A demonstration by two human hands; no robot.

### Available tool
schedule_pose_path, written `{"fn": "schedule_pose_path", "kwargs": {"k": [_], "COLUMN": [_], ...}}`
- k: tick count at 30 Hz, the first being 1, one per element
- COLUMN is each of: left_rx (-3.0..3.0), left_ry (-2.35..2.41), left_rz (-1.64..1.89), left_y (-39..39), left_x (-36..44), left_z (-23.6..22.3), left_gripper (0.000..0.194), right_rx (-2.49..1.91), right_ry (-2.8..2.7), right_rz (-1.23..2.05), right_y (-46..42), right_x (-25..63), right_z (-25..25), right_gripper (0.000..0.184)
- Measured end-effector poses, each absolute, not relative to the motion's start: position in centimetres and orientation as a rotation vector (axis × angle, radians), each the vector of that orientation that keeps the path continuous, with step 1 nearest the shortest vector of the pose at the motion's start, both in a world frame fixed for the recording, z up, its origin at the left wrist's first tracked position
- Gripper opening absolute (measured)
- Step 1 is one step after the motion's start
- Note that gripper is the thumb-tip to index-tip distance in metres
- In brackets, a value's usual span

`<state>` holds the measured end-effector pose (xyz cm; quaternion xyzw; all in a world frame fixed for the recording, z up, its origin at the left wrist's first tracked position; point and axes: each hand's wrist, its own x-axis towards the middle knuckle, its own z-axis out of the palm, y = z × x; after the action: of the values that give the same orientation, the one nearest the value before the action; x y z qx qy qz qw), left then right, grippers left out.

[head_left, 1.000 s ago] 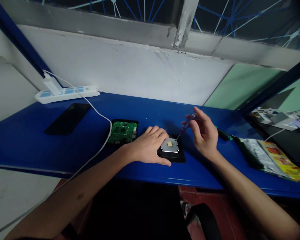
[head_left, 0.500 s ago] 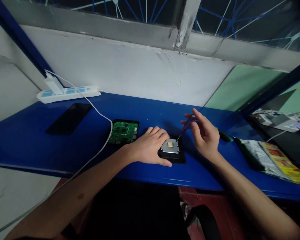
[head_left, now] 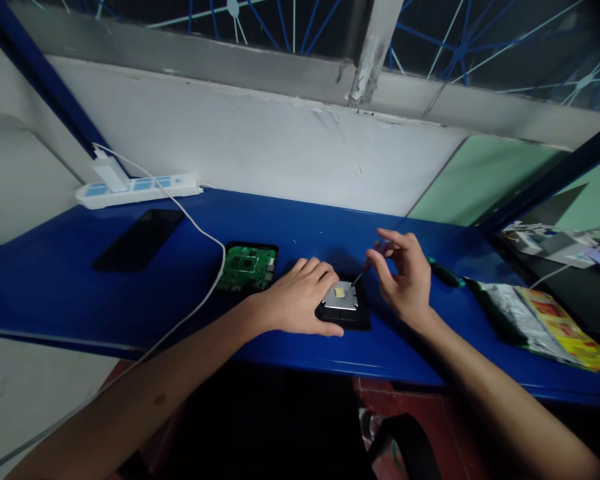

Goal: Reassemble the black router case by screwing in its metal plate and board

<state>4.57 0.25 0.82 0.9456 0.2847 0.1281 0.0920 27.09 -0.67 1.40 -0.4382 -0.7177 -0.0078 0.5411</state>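
Note:
My left hand [head_left: 300,297] grips the left side of a black plastic cover [head_left: 363,319] lying on the blue table, fingers at the back and thumb along the front. A silvery metal plate [head_left: 347,302] with a small yellowish pad [head_left: 339,293] in its middle sits on the cover. In my right hand [head_left: 407,280] is a screwdriver [head_left: 359,275], its purplish handle mostly hidden by the fingers. The slanted shaft meets the plate near its far right corner. Left of my left hand, a green circuit board [head_left: 240,267] lies in a black case.
A white cable [head_left: 200,230] runs from a power strip [head_left: 140,191] across the table's left part, passing a black phone [head_left: 139,240]. To the right are a dark green tool handle [head_left: 447,273] and a silver-yellow packet [head_left: 545,323]. A wall stands behind.
My right hand has turned and its fingers have drawn in around the screwdriver handle. The tip stays at the same plate corner. My left hand keeps its place on the cover.

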Motion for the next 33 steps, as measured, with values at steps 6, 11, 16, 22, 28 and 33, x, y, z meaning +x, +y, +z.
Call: {"fn": "schedule_pose_path", "kwargs": {"k": [6, 11, 16, 22, 28, 33], "left_rx": [2.839, 2.849, 2.82, 2.816, 2.817, 2.827], "left_ry": [0.921, 0.975, 0.984, 0.981, 0.976, 0.976], "left_rz": [0.411, 0.434, 0.501, 0.533, 0.547, 0.558], "left_y": [-0.9, -1.7, -2.8, -3.3, -3.3, -3.3], "left_x": [4.6, 4.5, 4.4, 4.3, 4.4, 4.4], "left_z": [0.2, -0.1, -0.1, -0.3, -0.6, -0.6], "left_gripper": [0.075, 0.073, 0.07, 0.07, 0.073, 0.072], "right_rx": [-1.11, -1.024, -1.04, -1.057, -1.076, -1.105], "right_ry": [-1.753, -1.882, -1.621, -1.532, -1.584, -1.595], "right_rz": [-0.269, -0.216, 0.034, 0.189, 0.195, 0.184], "right_y": [-0.7, -0.2, 1.4, 2.7, 2.7, 2.5], "right_x": [26.4, 26.9, 26.2, 24.5, 23.7, 23.6], "right_z": [1.8, 2.1, 1.6, 0.9, 0.3, 0.0], "right_gripper": [0.043, 0.053, 0.045, 0.04, 0.037, 0.038]}}
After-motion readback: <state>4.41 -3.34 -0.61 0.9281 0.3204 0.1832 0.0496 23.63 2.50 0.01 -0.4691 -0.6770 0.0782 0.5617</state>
